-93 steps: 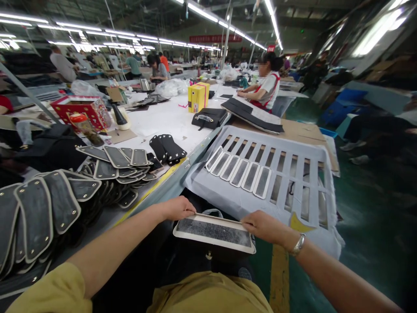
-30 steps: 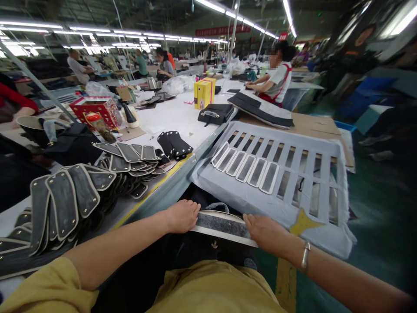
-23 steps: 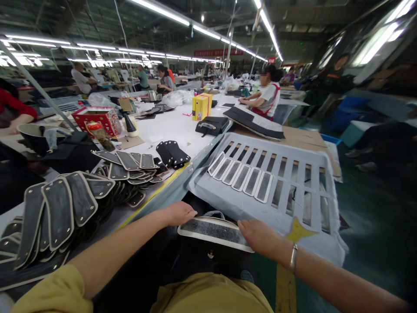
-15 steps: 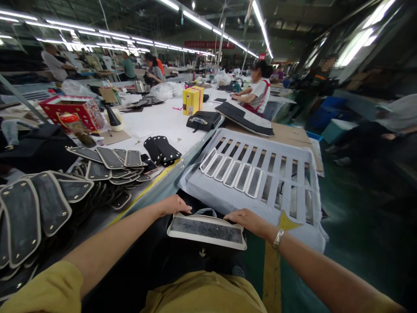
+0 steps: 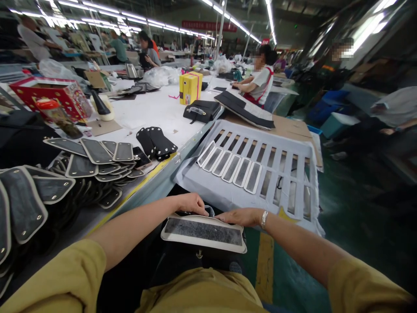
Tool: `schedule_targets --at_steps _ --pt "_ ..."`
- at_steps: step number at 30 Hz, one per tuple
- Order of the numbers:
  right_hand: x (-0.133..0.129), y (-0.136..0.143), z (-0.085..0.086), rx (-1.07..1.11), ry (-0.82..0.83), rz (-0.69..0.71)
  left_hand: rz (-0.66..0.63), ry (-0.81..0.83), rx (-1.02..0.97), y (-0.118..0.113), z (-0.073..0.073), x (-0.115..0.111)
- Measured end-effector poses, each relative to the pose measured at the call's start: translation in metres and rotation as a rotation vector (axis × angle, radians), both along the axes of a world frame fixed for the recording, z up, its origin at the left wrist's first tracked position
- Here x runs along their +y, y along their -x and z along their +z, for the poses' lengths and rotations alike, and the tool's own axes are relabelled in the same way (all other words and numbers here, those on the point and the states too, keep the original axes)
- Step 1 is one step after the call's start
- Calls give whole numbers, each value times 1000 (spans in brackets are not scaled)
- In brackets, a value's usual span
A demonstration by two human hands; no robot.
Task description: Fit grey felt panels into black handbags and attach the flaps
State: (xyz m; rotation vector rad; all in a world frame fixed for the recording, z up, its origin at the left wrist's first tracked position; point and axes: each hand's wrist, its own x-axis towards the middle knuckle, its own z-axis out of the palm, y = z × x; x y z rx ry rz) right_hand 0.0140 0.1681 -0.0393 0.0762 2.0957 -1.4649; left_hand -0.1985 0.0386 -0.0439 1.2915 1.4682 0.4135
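Note:
On my lap is a black bag (image 5: 182,254) with a metal clasp at its front. Its flap panel (image 5: 203,232), with a dark grey middle and a pale border, faces up. My left hand (image 5: 193,203) is closed, its fingers curled and pinching at the panel's far edge beside the handle. My right hand (image 5: 241,216) lies along the same edge toward the right corner, its fingers stretched out and touching it. A looped handle (image 5: 210,211) wrapped in clear plastic shows between the hands. The fingertips are partly hidden behind the edge.
Right of the bench, a slatted rack (image 5: 224,200) under pale cloth bears several pale-edged strips (image 5: 232,168). Piled panels (image 5: 22,204) cover the bench at left, near black pieces (image 5: 158,142). A yellow box (image 5: 190,88) and a black bag (image 5: 202,111) stand farther back. A co-worker (image 5: 260,82) sits beyond.
My left hand has moved right along the panel's far edge, and my right hand has slid left, so they are closer together. My view has tilted down a little.

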Motion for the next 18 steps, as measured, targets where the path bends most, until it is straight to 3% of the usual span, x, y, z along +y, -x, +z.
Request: schedule_targets --at_steps 12,18 --pt "5 21 -3 -54 -23 60 -60 -19 -69 0 -4 4" --pt "-2 34 -8 22 -57 141 -68 -10 -114 13 -3 -4"
